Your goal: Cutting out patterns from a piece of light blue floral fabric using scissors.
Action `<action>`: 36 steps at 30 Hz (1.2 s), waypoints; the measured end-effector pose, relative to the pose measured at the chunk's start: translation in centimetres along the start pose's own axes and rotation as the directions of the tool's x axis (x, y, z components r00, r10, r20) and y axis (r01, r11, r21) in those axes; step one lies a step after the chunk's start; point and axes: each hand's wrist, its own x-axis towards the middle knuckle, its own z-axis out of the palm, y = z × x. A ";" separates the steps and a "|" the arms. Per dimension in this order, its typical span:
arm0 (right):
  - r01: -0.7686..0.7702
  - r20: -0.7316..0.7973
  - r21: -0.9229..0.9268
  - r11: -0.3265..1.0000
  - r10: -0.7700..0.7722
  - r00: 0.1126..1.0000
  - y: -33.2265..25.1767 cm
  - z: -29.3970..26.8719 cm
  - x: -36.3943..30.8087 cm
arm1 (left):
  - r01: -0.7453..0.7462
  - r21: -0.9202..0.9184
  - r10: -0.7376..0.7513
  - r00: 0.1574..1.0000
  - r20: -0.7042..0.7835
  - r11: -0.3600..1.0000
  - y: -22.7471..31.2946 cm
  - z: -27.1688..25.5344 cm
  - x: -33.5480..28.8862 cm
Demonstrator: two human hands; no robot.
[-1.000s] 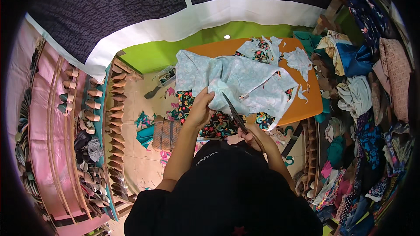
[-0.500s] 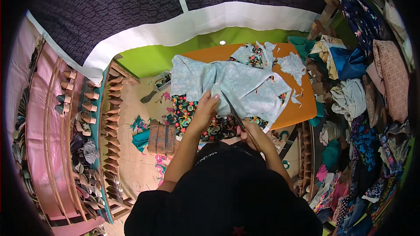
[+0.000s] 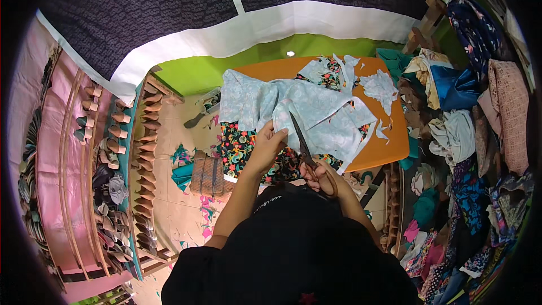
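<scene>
A patterned fabric piece lies over an orange table [image 3: 389, 155], its pale blue underside [image 3: 322, 116] turned up and its black floral face [image 3: 234, 149] showing along the near edge. My left hand [image 3: 268, 144] pinches a fold of this fabric between thumb and fingers. In my right hand [image 3: 322, 176] are large dark scissors [image 3: 305, 147], fingers through the handles. Their blades point away from me and lie against the pale cloth just right of my left hand. Whether the blades are parted is hard to make out.
Fabric offcuts [image 3: 379, 86] lie on the table's far right. Crumpled cloths [image 3: 451, 135] pile up along the right side. At left, racks hold several wooden shoe lasts [image 3: 145, 161]. A brown woven bag [image 3: 209, 178] and scraps are on the tiled floor [image 3: 175, 214]. A dark patterned curtain [image 3: 158, 17] hangs beyond.
My right hand and the scissors have turned, so the handles and loops now show more openly. My left hand keeps its pinch on the cloth, nearly in place.
</scene>
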 end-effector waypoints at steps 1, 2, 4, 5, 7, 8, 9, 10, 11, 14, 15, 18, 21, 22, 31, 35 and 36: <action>0.000 0.002 0.000 1.000 0.000 1.000 0.0 -0.2 0.1 | 0.020 0.020 -0.020 1.000 0.013 1.000 0.0 0.0 0.1; -0.010 0.010 0.012 1.000 0.010 1.000 0.0 -0.4 0.1 | 0.039 0.040 -0.040 0.999 0.026 0.998 0.0 0.0 0.2; -0.021 0.020 0.023 1.000 0.020 1.000 0.0 -0.8 0.2 | 0.040 0.056 -0.041 0.999 0.018 0.998 -0.1 0.2 0.4; 0.000 0.017 -0.045 0.999 0.001 1.000 0.1 -1.0 0.3 | 0.043 0.071 -0.043 0.999 0.011 0.997 -0.1 0.2 0.5; 0.020 0.017 -0.114 0.993 -0.018 1.000 -0.1 -1.1 0.3 | 0.037 0.086 -0.037 0.999 0.010 0.996 0.1 0.6 0.5; 0.004 -0.009 -0.105 0.994 -0.005 1.000 -0.5 -1.0 0.4 | 0.031 0.101 -0.033 0.999 0.011 0.994 0.2 0.7 0.6; -0.011 -0.035 -0.096 0.995 0.008 0.999 -0.7 -1.0 0.4 | 0.029 0.100 -0.030 0.999 0.009 0.995 0.1 0.7 0.7; -0.010 -0.034 -0.097 0.995 0.007 0.999 -0.7 -1.1 0.4 | 0.029 0.098 -0.031 0.999 0.017 0.995 -0.1 0.6 0.8; -0.011 -0.039 -0.105 0.994 0.007 0.999 -0.8 -1.2 0.4 | 0.030 0.096 -0.032 0.999 0.025 0.995 -0.2 0.6 0.9; -0.019 -0.061 -0.135 0.991 0.011 0.998 -0.3 -2.0 0.7 | 0.000 0.042 -0.002 0.999 0.045 0.999 -0.1 1.1 1.0; -0.027 -0.079 -0.156 0.987 0.015 0.997 -0.1 -2.2 0.7 | -0.002 0.042 0.000 0.999 0.045 0.999 0.0 1.3 1.1; -0.040 -0.115 -0.301 0.953 0.005 0.993 -1.4 -2.1 0.6 | -0.006 0.034 0.005 1.000 0.022 0.999 -0.2 1.2 1.1; 0.061 -0.126 -0.415 0.908 -0.124 0.984 -1.5 -2.2 0.5 | 0.004 0.072 -0.007 0.999 0.031 0.997 -0.1 1.2 1.1; 0.061 -0.127 -0.415 0.908 -0.125 0.984 -1.4 -2.3 0.6 | 0.008 0.055 -0.010 0.999 0.036 0.998 -0.1 1.2 1.1; -0.007 -0.038 -0.175 0.984 0.000 0.999 -0.8 -2.3 0.4 | 0.039 0.082 -0.042 0.998 0.041 0.996 -0.1 1.2 1.0; -0.085 -0.040 -0.066 0.994 0.083 0.996 -0.6 -2.3 0.5 | 0.078 0.146 -0.086 0.995 0.053 0.986 0.0 1.1 0.9; -0.106 -0.071 -0.076 0.991 0.101 0.992 -0.5 -2.3 0.6 | 0.078 0.147 -0.087 0.995 0.053 0.986 0.1 1.2 0.9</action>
